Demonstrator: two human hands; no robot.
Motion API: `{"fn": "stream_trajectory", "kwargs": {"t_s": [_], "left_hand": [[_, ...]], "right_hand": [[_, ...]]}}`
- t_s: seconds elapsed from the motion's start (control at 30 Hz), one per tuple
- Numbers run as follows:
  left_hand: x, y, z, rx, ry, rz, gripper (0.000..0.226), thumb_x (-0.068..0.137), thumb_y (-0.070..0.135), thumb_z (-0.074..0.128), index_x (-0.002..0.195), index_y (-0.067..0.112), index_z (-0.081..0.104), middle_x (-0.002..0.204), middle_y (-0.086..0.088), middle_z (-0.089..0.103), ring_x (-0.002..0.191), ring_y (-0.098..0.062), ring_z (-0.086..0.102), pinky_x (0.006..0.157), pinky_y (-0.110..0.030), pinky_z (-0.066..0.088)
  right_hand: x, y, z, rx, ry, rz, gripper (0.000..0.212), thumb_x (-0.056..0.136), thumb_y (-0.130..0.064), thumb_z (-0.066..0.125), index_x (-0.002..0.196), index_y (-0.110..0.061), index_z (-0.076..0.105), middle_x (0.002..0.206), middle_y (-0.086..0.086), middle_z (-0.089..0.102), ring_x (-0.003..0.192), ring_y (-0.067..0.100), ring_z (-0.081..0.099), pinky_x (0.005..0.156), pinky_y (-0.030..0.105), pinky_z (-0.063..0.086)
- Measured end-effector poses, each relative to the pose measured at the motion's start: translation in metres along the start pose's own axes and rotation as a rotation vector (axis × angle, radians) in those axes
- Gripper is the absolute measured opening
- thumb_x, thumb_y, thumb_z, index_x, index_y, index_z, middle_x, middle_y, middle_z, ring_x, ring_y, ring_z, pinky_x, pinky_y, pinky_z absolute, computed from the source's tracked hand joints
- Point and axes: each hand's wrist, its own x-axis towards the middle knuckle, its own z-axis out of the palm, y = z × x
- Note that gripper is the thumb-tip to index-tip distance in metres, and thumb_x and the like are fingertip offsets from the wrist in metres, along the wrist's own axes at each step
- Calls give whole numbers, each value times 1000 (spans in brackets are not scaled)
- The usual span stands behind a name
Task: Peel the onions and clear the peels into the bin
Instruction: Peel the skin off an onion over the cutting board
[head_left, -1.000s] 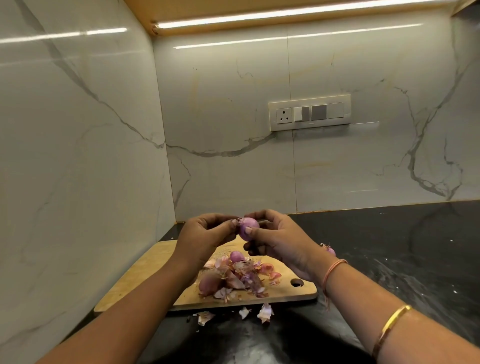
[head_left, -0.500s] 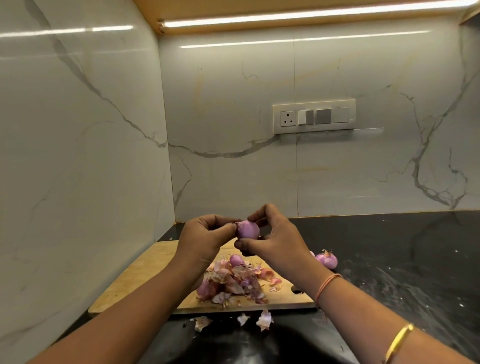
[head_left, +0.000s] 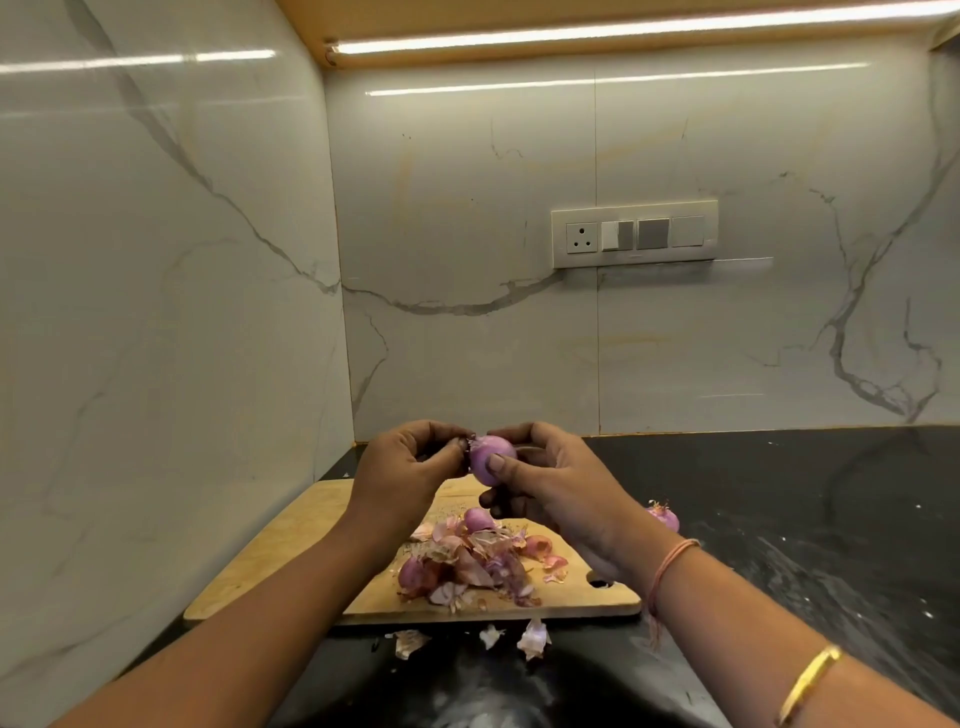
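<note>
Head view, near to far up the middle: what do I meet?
In order: loose peels → board's near edge → peel pile → held onion → switch panel.

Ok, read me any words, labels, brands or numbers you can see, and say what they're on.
No readable text anywhere.
The switch panel on the wall, the chopping board, the onion and the bangle carry no words, numbers or logos that show.

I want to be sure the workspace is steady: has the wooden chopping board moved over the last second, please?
No. The wooden chopping board keeps its place relative to the white marble side wall; only the view shifted slightly.
</note>
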Motion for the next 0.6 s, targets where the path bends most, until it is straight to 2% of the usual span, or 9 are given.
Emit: {"fn": "stream_trajectory", "kwargs": {"t_s": [0.17,0.3,0.43,0.6], "left_hand": [[1,-3,-1,51,30,26,24,85,4,60,83,27,66,84,7,69,82,-8,66,72,-17,55],[-1,-2,1,64,16,33,28,85,2,58,78,27,67,77,7,69,74,-3,66,67,-14,53],[-2,0,3,56,-29,30,15,82,12,64,84,26,68,81,6,70,74,-3,66,66,-16,54],[-1,-2,2,135,-38,32,10,79,12,69,81,21,70,78,4,71,71,-5,66,67,-17,54]], "right_hand": [[1,2,-2,-3,5,33,22,94,-5,52,115,-4,57,99,17,62,68,18,62,61,23,56],[2,2,-2,-9,9,45,24,96,-5,49,118,-3,56,107,22,60,69,19,61,61,23,55],[2,2,-3,-39,31,37,25,95,-6,51,119,-4,55,103,17,62,70,19,64,65,24,57],[1,2,-4,-269,62,-24,31,90,-7,60,121,-7,55,111,11,61,74,21,68,72,31,59]]}}
